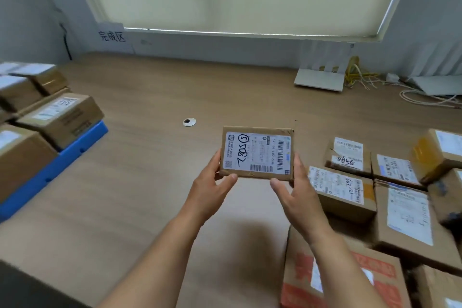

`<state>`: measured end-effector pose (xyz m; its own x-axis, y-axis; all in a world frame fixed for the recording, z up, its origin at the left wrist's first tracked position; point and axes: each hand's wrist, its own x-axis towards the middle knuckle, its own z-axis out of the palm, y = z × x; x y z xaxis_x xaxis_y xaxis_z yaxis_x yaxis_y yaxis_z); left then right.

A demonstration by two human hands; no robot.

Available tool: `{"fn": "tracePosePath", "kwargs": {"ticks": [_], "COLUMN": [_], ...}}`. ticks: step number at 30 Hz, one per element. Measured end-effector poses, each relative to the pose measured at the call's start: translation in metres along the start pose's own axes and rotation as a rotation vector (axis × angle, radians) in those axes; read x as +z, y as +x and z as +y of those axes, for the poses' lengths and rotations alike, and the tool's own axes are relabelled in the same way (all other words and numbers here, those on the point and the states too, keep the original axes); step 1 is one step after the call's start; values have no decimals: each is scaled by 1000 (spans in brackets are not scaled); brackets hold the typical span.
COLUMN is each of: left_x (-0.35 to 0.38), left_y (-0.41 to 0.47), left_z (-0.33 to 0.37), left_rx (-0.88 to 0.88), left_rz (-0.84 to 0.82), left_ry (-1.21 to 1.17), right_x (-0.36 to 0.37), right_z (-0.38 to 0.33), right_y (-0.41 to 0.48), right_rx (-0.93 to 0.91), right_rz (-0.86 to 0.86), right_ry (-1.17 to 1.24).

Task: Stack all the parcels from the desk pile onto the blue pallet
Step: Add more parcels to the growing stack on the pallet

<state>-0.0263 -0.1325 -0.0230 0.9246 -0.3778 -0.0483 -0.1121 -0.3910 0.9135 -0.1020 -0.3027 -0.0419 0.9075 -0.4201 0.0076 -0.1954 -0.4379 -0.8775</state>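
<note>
A small flat cardboard parcel with a white shipping label hangs above the middle of the wooden desk. My left hand grips its left edge, thumb on the front lower corner. My right hand grips its right edge the same way. The blue pallet lies at the left edge of the desk, carrying several labelled brown parcels. The desk pile of several brown parcels lies at the right, just beside my right hand.
A large carton with orange print sits under my right forearm. A round metal cable grommet is set in the desk beyond the held parcel. A white router and loose cables lie at the back right by the wall.
</note>
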Motion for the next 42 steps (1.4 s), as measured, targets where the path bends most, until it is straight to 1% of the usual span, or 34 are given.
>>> {"fn": "tracePosePath", "kwargs": {"ticks": [14,19,25,28,35,42], "left_x": [-201,-262,-328,-357,-425,-514], "left_y": [-91,-114,-145,-155,-158,-132], "left_z": [-75,-104,-133,-145,-171,-200], "left_rx": [-63,-89,-76,-109,-174,-198], "left_rz": [255,335,414,474,606,739], "left_ry": [-10,-18,-6,-28,-64,-39], "right_x": [184,243,308,337,412,501], "right_z": [-115,-154,-194,-212,-250,-295], "right_y": [-56,-70,-93,-100,-86,-57], "right_rx": [-171,-245,-319,-355,-432,-452], "right_rz": [-153,-205,-204,-229,-295,-364], "right_ry": [-38,-41,-14,-16,-43,40]}}
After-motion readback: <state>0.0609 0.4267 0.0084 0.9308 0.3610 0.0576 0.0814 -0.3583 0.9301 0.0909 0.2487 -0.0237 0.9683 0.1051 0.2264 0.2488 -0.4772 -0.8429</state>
